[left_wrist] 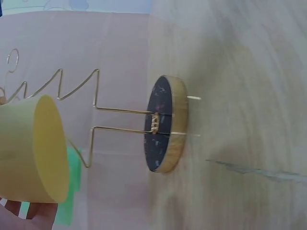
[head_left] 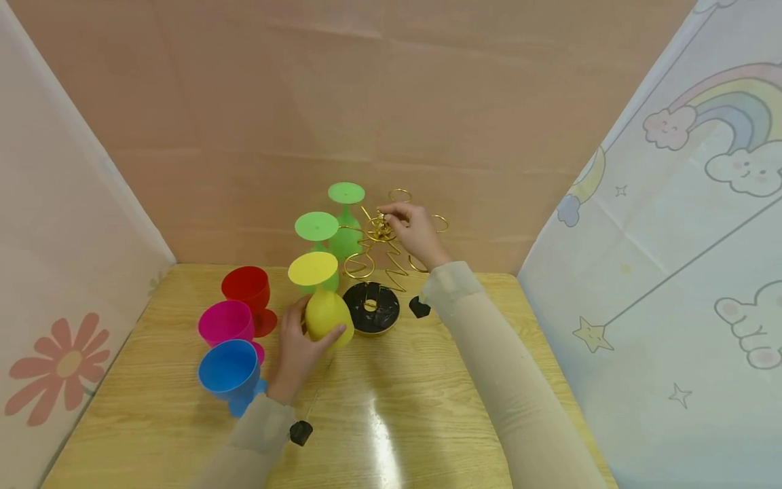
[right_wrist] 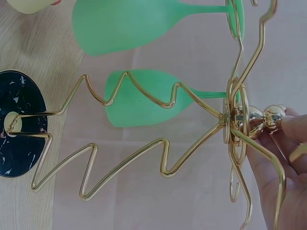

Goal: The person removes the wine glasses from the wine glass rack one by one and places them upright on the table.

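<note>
My left hand (head_left: 299, 346) holds a yellow plastic goblet (head_left: 330, 316) upside down by its bowl, its round foot on top. In the left wrist view the yellow goblet (left_wrist: 29, 148) has its mouth facing down, just beside the rack. My right hand (head_left: 418, 234) pinches the round gold knob (right_wrist: 274, 116) atop a gold wire goblet rack (right_wrist: 163, 141). The rack has zigzag wires, looped arms and a round black, marbled base (head_left: 381, 316) standing on the table. Two green goblets (right_wrist: 144, 98) hang upside down from its arms.
Left of my left hand, a red goblet (head_left: 246, 285), a magenta goblet (head_left: 226, 324) and a blue goblet (head_left: 229, 370) stand upright in a row on the wooden table (head_left: 440, 407). A peach back wall (head_left: 275, 102) rises close behind the rack, with patterned sheets at both sides.
</note>
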The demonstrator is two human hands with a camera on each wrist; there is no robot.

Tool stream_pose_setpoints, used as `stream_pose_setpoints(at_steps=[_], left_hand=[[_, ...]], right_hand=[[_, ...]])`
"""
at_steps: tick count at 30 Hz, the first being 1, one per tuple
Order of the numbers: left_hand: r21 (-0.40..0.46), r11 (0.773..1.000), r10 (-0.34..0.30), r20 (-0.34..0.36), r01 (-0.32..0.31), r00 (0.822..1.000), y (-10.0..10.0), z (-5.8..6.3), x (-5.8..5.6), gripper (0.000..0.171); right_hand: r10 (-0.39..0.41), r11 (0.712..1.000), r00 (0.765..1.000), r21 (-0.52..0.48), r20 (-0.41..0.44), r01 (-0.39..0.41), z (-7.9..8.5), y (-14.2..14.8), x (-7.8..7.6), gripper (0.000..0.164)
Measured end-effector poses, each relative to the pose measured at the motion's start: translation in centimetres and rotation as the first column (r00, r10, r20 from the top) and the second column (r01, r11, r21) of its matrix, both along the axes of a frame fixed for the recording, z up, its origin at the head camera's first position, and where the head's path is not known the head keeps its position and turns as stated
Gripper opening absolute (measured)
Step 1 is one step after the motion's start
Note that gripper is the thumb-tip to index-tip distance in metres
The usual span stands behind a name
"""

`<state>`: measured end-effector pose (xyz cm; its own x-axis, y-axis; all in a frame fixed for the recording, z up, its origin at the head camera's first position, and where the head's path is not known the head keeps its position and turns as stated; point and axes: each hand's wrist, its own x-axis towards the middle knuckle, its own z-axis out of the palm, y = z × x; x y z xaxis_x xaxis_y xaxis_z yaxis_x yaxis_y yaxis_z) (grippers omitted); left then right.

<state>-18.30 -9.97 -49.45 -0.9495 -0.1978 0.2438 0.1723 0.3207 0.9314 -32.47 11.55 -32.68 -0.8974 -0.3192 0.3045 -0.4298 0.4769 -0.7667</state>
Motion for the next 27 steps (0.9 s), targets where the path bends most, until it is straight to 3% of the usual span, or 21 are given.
stream_pose_setpoints(at_steps=[9,27], left_hand=[[0.044,0.999,-0.032,0.057,0.03,0.998,0.0,-1.4,1.2,0.081],[-0.183,0.983,-0.027,0.019,0.03,0.999,-0.3,-2.9,1.8,0.082]], right_hand=[[-0.001,1.0,1.0,-0.006,-0.002,0.001,0.0,0.0,0.0,0.026],[0.006,1.0,1.0,-0.012,-0.001,-0.006,-0.2,0.1,-0.3,0.026]])
